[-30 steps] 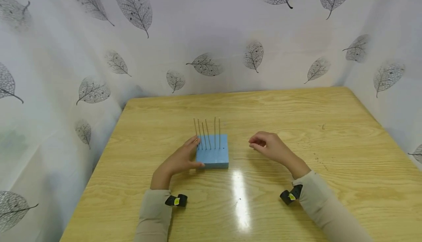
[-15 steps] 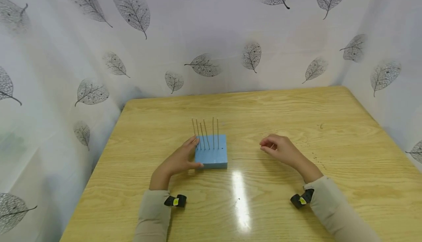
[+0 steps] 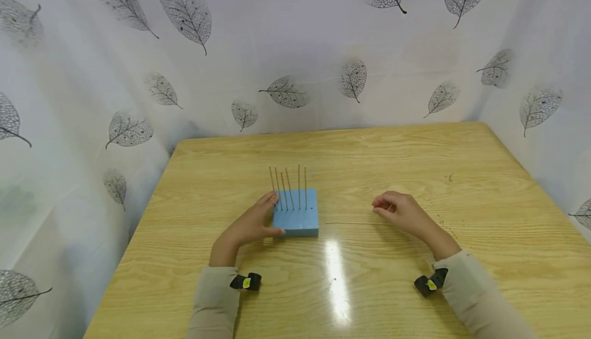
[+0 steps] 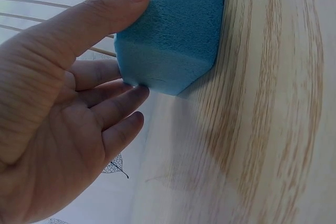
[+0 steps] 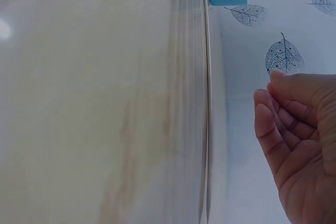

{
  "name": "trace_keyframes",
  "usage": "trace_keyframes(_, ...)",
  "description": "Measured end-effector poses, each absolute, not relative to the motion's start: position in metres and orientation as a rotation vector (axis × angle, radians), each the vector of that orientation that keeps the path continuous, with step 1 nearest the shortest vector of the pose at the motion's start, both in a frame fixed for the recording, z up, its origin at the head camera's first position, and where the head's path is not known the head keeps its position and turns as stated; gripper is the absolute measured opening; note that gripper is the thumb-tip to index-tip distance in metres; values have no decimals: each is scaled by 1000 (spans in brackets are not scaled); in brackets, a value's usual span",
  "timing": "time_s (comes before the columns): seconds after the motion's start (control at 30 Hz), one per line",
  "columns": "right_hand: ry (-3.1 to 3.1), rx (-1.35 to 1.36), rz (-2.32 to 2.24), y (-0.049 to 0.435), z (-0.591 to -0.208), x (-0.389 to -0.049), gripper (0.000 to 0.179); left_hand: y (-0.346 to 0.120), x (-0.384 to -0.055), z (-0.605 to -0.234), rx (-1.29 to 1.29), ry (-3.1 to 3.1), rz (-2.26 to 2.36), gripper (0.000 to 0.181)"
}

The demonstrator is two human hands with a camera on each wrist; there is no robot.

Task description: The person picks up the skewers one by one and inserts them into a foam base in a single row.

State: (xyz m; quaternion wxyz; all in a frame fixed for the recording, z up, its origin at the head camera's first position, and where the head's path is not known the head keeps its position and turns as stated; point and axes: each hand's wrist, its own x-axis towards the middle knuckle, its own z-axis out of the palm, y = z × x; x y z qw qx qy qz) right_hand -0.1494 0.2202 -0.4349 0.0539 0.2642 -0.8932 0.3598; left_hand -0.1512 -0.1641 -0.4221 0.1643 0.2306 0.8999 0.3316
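Observation:
The blue foam block (image 3: pixel 295 221) lies on the table with several thin wooden sticks (image 3: pixel 299 187) standing upright in a row. A small dark hole shows at the row's right end. My left hand (image 3: pixel 251 223) holds the block by its left side, thumb at the front edge and fingers toward the back. In the left wrist view the thumb (image 4: pixel 105 11) presses on the foam. My right hand (image 3: pixel 401 213) hovers right of the block, fingers loosely curled and nothing seen between them. Below it, another thin stick (image 3: pixel 346 222) lies flat on the table.
The wood-grain table (image 3: pixel 369 154) is bordered by a white leaf-print curtain (image 3: pixel 314 31) at the back and sides. Small dark specks (image 3: pixel 448 226) and a tiny curled scrap (image 3: pixel 449 178) lie at the right.
My right hand has moved to the right above the lying stick, showing more of it. My left hand and the block stay in place.

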Motion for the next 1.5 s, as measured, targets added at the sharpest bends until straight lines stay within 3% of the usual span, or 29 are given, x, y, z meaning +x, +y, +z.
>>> trace_keyframes(1.5,-3050,854,830,206,-438,-147,10,-166,-152,-423,707,2572,969,92)
